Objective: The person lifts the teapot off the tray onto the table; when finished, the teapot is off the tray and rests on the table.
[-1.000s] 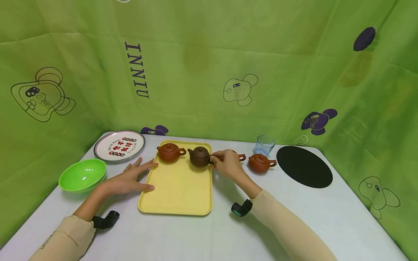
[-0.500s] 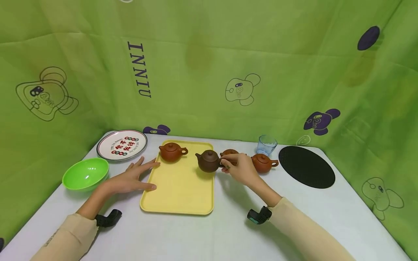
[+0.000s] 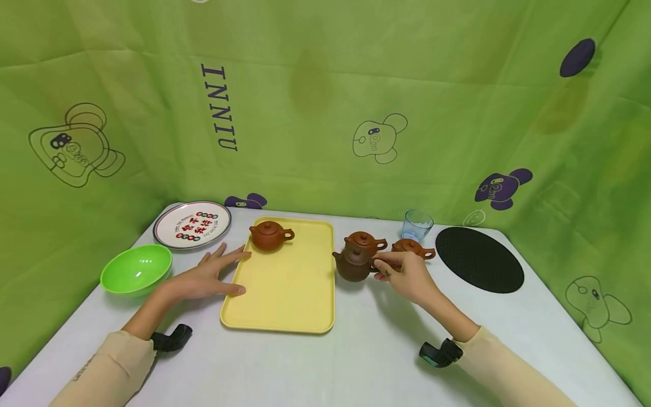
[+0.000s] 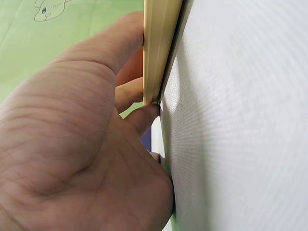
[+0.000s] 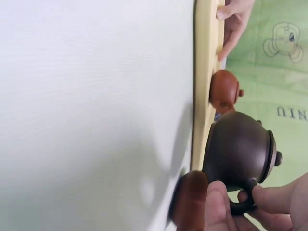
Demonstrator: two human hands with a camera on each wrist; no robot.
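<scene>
The dark brown teapot [image 3: 353,265] is small, round-bellied and matte, with a knobbed lid, a short spout pointing to 9 o'clock and a loop handle at 3 o'clock. It sits just off the right rim of the yellow tray [image 3: 278,299], over the white surface [image 3: 356,362]; whether it touches the surface cannot be told. The right hand [image 3: 407,276] pinches the handle between thumb and curled fingers, as the right wrist view shows.

At 12 o'clock from it, just beside, stands a reddish teapot [image 3: 363,242], and another reddish teapot [image 3: 413,247] lies at 2 o'clock behind the hand. A third reddish teapot [image 3: 270,235] rests on the tray's far end.

The left hand [image 3: 203,278] lies flat with fingers spread, thumb on the tray's left rim and fingertips against its edge.

At 9 o'clock are a green bowl [image 3: 136,270] and a printed plate [image 3: 192,224]; at 3 o'clock a clear glass [image 3: 416,225] and a black mat [image 3: 479,259].
</scene>
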